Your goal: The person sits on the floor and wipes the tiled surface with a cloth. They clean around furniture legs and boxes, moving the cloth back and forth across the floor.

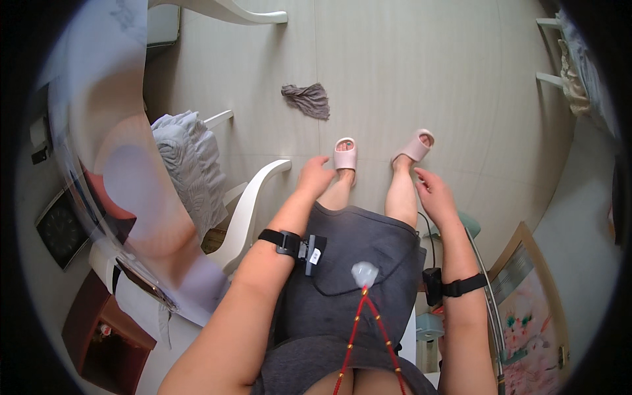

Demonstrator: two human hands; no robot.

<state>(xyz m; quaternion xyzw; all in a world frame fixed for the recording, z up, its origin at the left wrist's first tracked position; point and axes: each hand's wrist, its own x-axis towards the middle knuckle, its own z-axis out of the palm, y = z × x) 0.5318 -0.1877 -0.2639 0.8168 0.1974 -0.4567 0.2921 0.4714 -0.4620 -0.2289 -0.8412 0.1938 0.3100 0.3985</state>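
Note:
My left hand (316,177) hangs low beside the left slipper (345,154), fingers apart and nothing in it. Near the right shin, my right hand (437,195) hangs with loosely bent fingers and holds nothing. Pink slippers are on both feet, the right slipper (417,145) turned outward. A crumpled grey-brown cloth (308,100) lies on the tiled floor (395,59) ahead of the feet. Each forearm wears a black strap with a small device, the left device (313,255) and the right device (432,286). A pale pendant (365,274) on a red beaded cord hangs over the dark grey dress (355,237).
At left stand a table with a glossy printed cover (143,182), a white curved chair leg (252,197) and a ruffled grey seat cover (190,163). Another covered seat (572,79) is at far right. A wood-framed floral panel (531,296) stands at lower right.

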